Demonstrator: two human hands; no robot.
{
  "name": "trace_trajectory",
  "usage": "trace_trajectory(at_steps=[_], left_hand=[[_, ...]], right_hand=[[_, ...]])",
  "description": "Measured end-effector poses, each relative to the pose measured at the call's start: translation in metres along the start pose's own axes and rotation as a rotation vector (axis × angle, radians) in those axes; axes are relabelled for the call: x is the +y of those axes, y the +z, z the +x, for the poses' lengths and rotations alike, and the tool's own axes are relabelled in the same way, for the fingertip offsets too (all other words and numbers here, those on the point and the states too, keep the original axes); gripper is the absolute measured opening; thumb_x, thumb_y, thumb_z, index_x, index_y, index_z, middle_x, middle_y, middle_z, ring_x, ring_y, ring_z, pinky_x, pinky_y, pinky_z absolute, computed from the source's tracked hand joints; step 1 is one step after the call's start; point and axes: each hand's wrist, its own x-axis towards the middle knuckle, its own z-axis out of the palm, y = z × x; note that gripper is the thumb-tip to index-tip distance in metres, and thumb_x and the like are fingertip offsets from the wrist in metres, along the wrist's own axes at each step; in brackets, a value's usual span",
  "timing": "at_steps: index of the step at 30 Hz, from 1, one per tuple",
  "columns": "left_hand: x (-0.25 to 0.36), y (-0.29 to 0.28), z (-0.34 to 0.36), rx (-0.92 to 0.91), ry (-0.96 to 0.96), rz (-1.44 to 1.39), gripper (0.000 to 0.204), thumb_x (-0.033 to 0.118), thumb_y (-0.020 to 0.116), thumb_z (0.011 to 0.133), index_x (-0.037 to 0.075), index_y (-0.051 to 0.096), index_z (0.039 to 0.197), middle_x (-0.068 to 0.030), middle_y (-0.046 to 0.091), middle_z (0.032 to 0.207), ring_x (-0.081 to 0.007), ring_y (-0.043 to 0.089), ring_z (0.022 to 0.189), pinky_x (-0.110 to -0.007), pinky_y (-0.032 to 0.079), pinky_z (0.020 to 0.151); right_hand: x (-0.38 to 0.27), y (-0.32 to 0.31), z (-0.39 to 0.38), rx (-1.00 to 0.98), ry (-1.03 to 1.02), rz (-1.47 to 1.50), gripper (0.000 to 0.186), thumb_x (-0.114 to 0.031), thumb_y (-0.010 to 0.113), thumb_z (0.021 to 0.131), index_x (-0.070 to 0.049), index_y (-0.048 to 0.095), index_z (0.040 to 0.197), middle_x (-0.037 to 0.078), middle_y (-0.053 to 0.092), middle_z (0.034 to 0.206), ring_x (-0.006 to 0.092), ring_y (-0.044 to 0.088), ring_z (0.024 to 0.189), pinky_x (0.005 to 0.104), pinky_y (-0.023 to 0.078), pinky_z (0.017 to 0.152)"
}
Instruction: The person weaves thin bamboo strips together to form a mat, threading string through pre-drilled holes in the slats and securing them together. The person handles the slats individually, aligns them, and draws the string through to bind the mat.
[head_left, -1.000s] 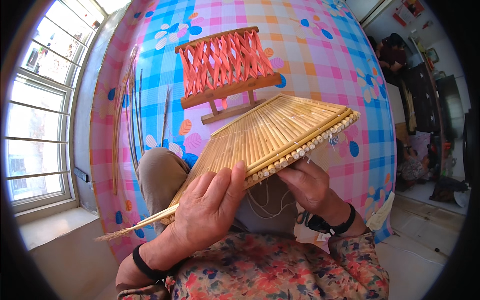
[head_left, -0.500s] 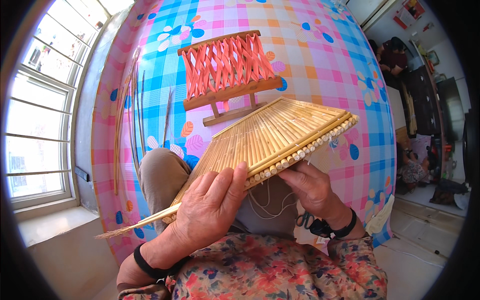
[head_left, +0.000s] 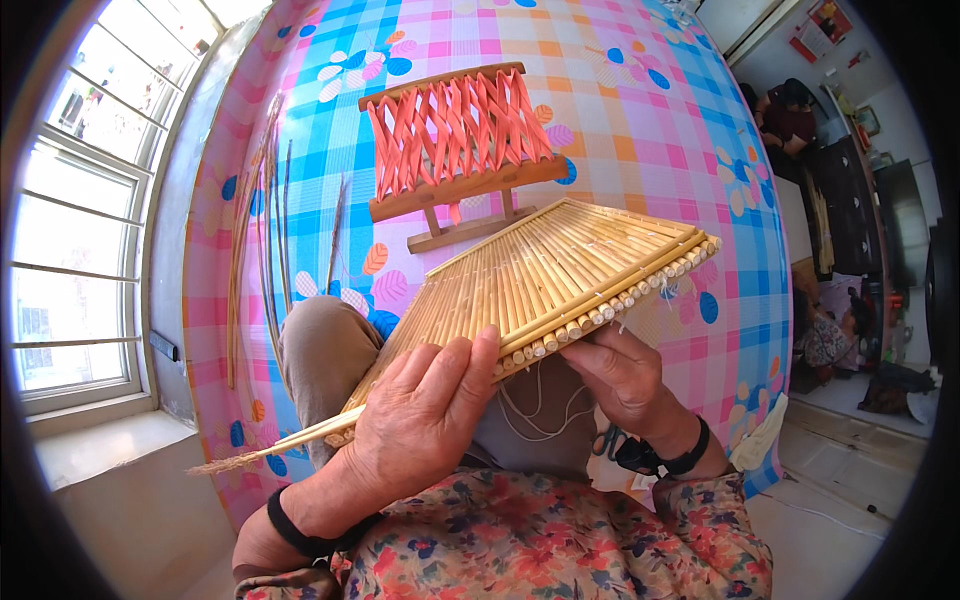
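A panel of straw-coloured reed stalks (head_left: pixel 520 270), laid side by side and bound with white thread, slants across my lap. Its cut stalk ends form a row along the near right edge. My left hand (head_left: pixel 420 400) is closed over the near edge, pressing two thin loose stalks (head_left: pixel 310 432) along it; their feathery tip sticks out to the left. Farther right, my right hand (head_left: pixel 618 372) grips the same edge from below, its fingertips partly hidden under the stalk ends. A pale thread (head_left: pixel 535 432) hangs in loops between my hands, beneath the panel.
A wooden stool (head_left: pixel 465 190) with crossed red straps stands beyond the panel on a plaid, flowered sheet (head_left: pixel 640 150). Long dry stalks (head_left: pixel 268 220) lie at left by the barred window (head_left: pixel 80 270). Dark scissor handles (head_left: pixel 606 440) show near my right wrist. People sit at far right.
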Motion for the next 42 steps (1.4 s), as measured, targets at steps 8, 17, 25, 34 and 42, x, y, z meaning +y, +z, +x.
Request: trace_trajectory(at_steps=[8,17,25,34,42], left_hand=[[0.0,0.0,0.001,0.005,0.006,0.005,0.064,0.006,0.077,0.068,-0.004,0.054,0.127,-0.0121,0.058,0.1,-0.0262,0.06,0.078,-0.037,0.052,0.065],[-0.002,0.0,0.0,0.01,0.062,-0.003,0.057,0.002,0.064,0.076,-0.012,0.048,0.129,-0.0124,0.054,0.097,-0.0227,0.055,0.076,-0.034,0.047,0.064],[-0.002,0.001,-0.003,0.021,0.079,0.024,0.058,0.002,0.063,0.073,-0.013,0.049,0.128,-0.0141,0.056,0.1,-0.0226,0.056,0.076,-0.034,0.047,0.064],[0.002,0.002,-0.006,0.08,0.032,0.032,0.05,0.007,0.067,0.08,-0.011,0.052,0.124,-0.0136,0.057,0.094,-0.0233,0.057,0.075,-0.035,0.048,0.065],[0.004,0.001,-0.006,0.102,-0.03,-0.019,0.057,0.006,0.08,0.067,-0.006,0.057,0.117,-0.0132,0.061,0.095,-0.028,0.062,0.076,-0.036,0.052,0.064]], right_hand=[[-0.001,-0.002,0.001,-0.007,0.06,0.059,0.034,0.009,0.065,0.083,0.002,0.064,0.116,0.019,0.062,0.11,0.0329,0.064,0.104,0.0377,0.053,0.088],[0.002,-0.003,0.007,-0.003,-0.097,-0.1,0.029,0.006,0.067,0.08,0.004,0.065,0.109,0.019,0.063,0.105,0.0329,0.064,0.097,0.038,0.053,0.085],[0.001,-0.003,0.011,-0.017,-0.116,-0.109,0.029,0.005,0.071,0.078,0.003,0.065,0.107,0.018,0.064,0.101,0.0335,0.065,0.092,0.0378,0.054,0.082],[0.0,-0.02,0.004,-0.094,-0.046,-0.216,0.032,0.001,0.073,0.076,-0.003,0.067,0.107,0.015,0.066,0.093,0.0301,0.068,0.081,0.0357,0.057,0.067],[-0.001,-0.026,0.001,-0.243,0.089,-0.104,0.029,0.006,0.067,0.081,-0.003,0.064,0.109,0.018,0.067,0.087,0.0308,0.069,0.076,0.0347,0.052,0.061]])
